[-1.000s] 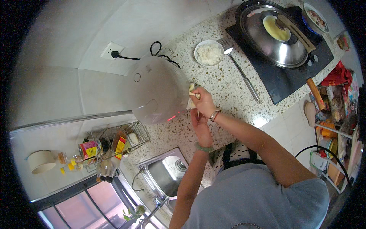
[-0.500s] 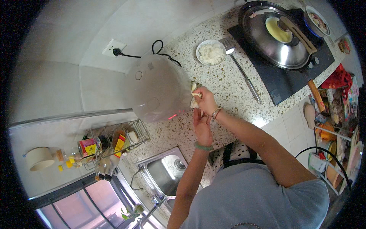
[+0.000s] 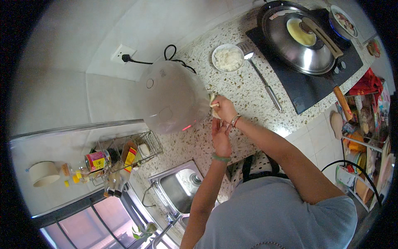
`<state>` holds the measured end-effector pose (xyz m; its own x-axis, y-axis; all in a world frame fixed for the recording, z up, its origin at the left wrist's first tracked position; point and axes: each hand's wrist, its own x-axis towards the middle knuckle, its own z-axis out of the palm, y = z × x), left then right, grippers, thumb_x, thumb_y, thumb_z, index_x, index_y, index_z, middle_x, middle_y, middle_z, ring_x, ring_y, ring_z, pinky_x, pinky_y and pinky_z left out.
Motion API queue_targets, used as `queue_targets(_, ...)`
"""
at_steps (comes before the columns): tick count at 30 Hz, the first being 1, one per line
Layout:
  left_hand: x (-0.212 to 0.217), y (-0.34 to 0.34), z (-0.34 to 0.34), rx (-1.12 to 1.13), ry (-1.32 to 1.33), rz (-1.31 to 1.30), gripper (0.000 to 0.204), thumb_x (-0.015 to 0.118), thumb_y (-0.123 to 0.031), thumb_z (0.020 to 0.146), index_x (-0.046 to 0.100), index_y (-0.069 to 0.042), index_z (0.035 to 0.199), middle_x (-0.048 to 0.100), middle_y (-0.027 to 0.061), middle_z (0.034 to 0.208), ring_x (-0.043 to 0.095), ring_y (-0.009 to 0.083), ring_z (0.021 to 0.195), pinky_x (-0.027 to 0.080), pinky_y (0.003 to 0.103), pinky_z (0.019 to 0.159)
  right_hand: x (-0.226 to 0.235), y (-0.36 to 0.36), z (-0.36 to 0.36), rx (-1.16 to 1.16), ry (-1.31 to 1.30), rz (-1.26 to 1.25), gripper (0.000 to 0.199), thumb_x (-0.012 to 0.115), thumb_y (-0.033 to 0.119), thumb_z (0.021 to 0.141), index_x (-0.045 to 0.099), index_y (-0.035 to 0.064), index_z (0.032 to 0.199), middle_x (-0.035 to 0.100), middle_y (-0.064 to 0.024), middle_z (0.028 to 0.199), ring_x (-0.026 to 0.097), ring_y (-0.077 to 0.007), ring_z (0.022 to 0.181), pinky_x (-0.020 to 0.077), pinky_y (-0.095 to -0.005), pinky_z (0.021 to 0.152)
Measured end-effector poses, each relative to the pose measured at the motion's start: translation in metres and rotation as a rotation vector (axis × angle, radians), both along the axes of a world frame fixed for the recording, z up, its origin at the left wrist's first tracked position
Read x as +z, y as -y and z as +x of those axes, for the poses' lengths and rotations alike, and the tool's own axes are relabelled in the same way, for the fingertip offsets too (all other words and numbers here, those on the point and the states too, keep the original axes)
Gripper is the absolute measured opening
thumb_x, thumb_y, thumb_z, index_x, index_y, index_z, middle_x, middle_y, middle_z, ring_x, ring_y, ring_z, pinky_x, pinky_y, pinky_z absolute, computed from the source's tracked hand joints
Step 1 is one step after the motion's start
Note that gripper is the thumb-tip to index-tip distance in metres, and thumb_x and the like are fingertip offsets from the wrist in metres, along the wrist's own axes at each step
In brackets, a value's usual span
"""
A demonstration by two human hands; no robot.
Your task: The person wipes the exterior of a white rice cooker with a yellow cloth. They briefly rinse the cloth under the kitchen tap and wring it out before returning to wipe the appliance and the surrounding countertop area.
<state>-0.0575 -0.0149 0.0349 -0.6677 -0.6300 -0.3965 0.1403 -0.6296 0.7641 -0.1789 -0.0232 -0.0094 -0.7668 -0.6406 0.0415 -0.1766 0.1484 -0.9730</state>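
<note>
My right hand [image 3: 224,110] is closed around a pale cream-coloured thing [image 3: 214,99]; its pale ends stick out past my fingers. Its kind is too small and too covered to tell. Just below, my left hand [image 3: 221,137] reaches up, its fingertips at the lower end of the same thing and partly hidden by my right hand. Both hands are close together over the speckled counter [image 3: 244,99]. Right beside them is a rounded grey-beige electric appliance [image 3: 172,97], like a rice cooker, with a small red light glowing on its front.
A bowl of white rice [image 3: 228,58] and a metal spatula [image 3: 265,81] are beyond my hands. At the right, a lidded wok [image 3: 300,45] sits on a black cooktop [image 3: 300,99], near a bowl of food [image 3: 344,23]. A sink [image 3: 180,193] and wire rack [image 3: 153,147] are at the left.
My hands have moved very slightly right. The pale thing sits at a different angle in my fingers, with less of its lower part showing.
</note>
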Motion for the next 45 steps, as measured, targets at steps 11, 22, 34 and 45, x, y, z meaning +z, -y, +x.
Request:
queue_targets(11,0.004,0.0,0.014,0.064,0.061,-0.228,0.058,0.048,-0.006,0.094,0.024,-0.009,0.146,0.031,0.0084,0.146,0.04,0.0239,0.128,0.041,0.037,0.101,0.061,-0.004,0.011,-0.014,-0.162,-0.28,0.021,0.069,0.0,0.075,0.06,0.0028,0.094,0.056,-0.0189,0.108,0.058,-0.0348,0.097,0.0486,-0.0331,0.082)
queue_targets(22,0.008,-0.001,-0.001,0.081,0.094,-0.006,0.061,0.049,-0.002,0.09,0.026,-0.008,0.146,0.037,0.0056,0.142,0.043,0.0181,0.124,0.041,0.031,0.097,0.018,-0.002,0.015,-0.001,0.04,-0.125,0.015,0.07,0.002,0.075,0.06,0.004,0.087,0.058,-0.0142,0.085,0.06,-0.0338,0.077,0.0485,-0.0387,0.068)
queue_targets(34,-0.002,0.004,0.012,0.048,0.047,-0.01,0.058,0.048,-0.003,0.09,0.027,-0.006,0.144,0.037,0.0076,0.143,0.043,0.0196,0.126,0.04,0.033,0.1,0.012,-0.006,0.011,0.089,-0.167,-0.026,0.012,0.066,0.0,0.073,0.061,0.003,0.083,0.058,-0.0137,0.085,0.059,-0.0346,0.082,0.0486,-0.0404,0.07)
queue_targets(45,0.001,0.012,0.004,0.08,0.008,0.053,0.057,0.048,-0.002,0.089,0.03,-0.008,0.143,0.039,0.0063,0.141,0.041,0.0199,0.128,0.038,0.036,0.102,0.021,-0.007,0.003,0.096,-0.287,-0.113,0.008,0.064,0.003,0.076,0.063,0.0076,0.083,0.057,-0.0108,0.088,0.058,-0.0326,0.084,0.0489,-0.0401,0.073)
